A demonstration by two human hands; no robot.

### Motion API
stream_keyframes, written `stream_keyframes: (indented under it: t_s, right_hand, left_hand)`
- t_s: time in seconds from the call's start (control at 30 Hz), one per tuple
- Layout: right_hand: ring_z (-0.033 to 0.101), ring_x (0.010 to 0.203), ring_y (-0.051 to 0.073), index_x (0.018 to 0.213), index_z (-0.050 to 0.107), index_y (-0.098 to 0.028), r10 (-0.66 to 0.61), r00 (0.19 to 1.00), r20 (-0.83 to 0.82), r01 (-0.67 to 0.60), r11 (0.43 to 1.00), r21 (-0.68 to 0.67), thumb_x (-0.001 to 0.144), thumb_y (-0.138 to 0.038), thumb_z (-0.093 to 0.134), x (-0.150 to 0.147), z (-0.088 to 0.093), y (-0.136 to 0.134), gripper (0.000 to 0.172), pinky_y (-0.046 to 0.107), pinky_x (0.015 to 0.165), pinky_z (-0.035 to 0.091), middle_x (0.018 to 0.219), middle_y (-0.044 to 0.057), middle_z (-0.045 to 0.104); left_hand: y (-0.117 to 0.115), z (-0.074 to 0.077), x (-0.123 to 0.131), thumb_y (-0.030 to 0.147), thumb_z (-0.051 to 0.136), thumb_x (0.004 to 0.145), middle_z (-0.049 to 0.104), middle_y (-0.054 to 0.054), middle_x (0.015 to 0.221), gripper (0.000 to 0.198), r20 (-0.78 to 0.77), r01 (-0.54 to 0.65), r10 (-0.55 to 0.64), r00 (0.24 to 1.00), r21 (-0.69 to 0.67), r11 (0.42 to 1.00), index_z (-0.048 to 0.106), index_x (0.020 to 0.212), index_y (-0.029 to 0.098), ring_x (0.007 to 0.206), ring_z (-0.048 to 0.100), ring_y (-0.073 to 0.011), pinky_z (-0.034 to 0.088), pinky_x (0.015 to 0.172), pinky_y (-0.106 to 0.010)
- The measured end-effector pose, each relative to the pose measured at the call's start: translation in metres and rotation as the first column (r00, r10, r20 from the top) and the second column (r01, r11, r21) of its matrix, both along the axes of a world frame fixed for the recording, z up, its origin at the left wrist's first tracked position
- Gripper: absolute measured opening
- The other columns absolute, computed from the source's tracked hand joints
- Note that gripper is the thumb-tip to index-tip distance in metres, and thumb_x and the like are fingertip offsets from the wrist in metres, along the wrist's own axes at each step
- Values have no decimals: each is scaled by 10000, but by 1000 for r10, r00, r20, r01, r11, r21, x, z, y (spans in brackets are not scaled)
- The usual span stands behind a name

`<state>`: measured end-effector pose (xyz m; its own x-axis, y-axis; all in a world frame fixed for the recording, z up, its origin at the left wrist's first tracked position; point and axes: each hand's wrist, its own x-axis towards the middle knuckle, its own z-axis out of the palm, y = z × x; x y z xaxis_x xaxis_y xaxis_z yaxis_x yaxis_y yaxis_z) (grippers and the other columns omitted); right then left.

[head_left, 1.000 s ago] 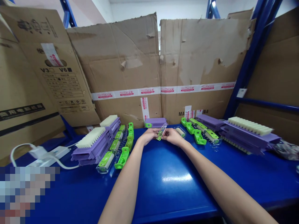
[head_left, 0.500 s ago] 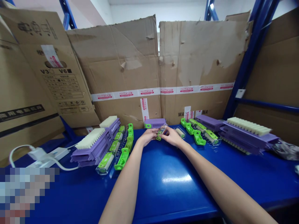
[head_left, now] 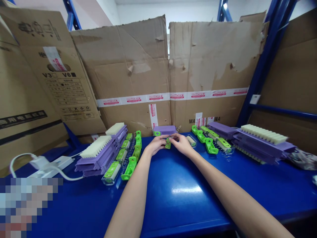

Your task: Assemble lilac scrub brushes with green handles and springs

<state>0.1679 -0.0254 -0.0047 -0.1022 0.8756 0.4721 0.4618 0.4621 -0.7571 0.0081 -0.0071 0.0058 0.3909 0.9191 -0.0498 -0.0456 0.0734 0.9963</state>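
Note:
My left hand [head_left: 156,144] and my right hand [head_left: 181,143] meet at the far middle of the blue table [head_left: 173,191]. Between them they pinch a small green plastic piece [head_left: 168,143] with a thin metal spring [head_left: 174,134] on it. Both hands have their fingers closed on this part. Just behind them lies a purple brush body [head_left: 164,130] with a green end.
Purple brushes with cream bristles [head_left: 101,150] and a row of green parts [head_left: 130,152] lie at the left. More green parts [head_left: 211,140] and purple brushes [head_left: 257,140] lie at the right. Cardboard boxes [head_left: 153,72] wall the back. A white charger and cable [head_left: 47,163] sit far left.
The hands have shifted slightly away from me with the green piece. The spring, which stood up between the fingers, now lies lower and further back over the piece.

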Motion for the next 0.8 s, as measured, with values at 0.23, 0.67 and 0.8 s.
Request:
stream_keyframes:
  t_s: [0.23,0.67,0.8]
  right_hand:
    - [604,691,156,867,621,-162,-2,988,153,-2,1000,26,774,-343,599,0,5,-8,205,256,641,445,760,34,671]
    - [636,891,201,1145,593,-154,48,973,224,-67,995,76,738,-241,630,-4,6,-13,418,319,805,485,1025,82,681]
    - [604,1053,221,1178,588,-163,49,981,185,-77,986,150,709,-217,652,-5,7,-13,475,347,927,453,1159,92,646]
  left_hand:
    - [3,-2,3,2,607,639,675,-44,735,431,14,-97,97,995,-23,995,582,1058,100,669,643,-140,537,784,-356]
    - [-3,5,4,-57,536,595,662,-34,774,484,212,-24,44,976,-95,995,590,1035,137,698,627,-126,511,670,-258]
    - [-2,4,9,-29,590,606,655,-32,763,369,235,20,-3,972,-69,997,632,939,124,670,610,-110,491,649,-230]
